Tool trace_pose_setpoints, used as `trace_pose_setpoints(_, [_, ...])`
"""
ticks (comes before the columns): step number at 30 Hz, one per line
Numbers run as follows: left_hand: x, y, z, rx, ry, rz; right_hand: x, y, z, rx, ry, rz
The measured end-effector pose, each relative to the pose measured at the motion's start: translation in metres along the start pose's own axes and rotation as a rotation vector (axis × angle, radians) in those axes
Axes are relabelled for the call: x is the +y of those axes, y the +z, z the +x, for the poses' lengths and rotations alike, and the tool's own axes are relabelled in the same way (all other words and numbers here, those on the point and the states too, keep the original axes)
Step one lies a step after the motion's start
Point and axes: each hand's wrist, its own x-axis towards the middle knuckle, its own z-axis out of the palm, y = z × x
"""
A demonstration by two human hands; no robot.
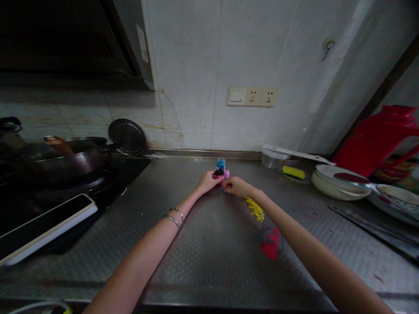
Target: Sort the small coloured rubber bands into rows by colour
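Note:
Far out over the metal counter, my left hand (pixel 207 181) is closed around a small blue, dark and pink object (pixel 221 165). Its upper part is blue and looks glossy; its exact kind is too small to make out. Just to the right, my right hand (pixel 240 187) has its fingers pinched together, low over the counter. A tiny blue bit (pixel 224 190) shows at those fingertips, and I cannot tell whether they grip it. Beside my right forearm lie a heap of yellow strands (pixel 255 209) and a flat red piece (pixel 271 246).
A pan (pixel 62 163) sits on the stove at left, with a white-edged phone-like slab (pixel 49 229) in front. At right are a clear tub (pixel 273 158), a yellow sponge (pixel 293 172), stacked bowls (pixel 340 187), a knife (pixel 376 229) and a red thermos (pixel 376 137).

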Motion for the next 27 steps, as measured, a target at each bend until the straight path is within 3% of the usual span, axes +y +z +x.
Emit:
trace_pose_setpoints(6, [0.000, 0.000, -0.001, 0.008, -0.011, 0.018, 0.000, -0.006, 0.001, -0.089, 0.013, 0.056])
trace_pose_setpoints(15, [0.001, 0.000, 0.000, -0.014, -0.004, -0.010, -0.003, -0.003, 0.009, -0.103, 0.046, 0.064])
trace_pose_setpoints(27, [0.006, -0.002, -0.002, 0.009, -0.015, 0.003, 0.003, 0.007, -0.001, 0.113, -0.034, 0.036])
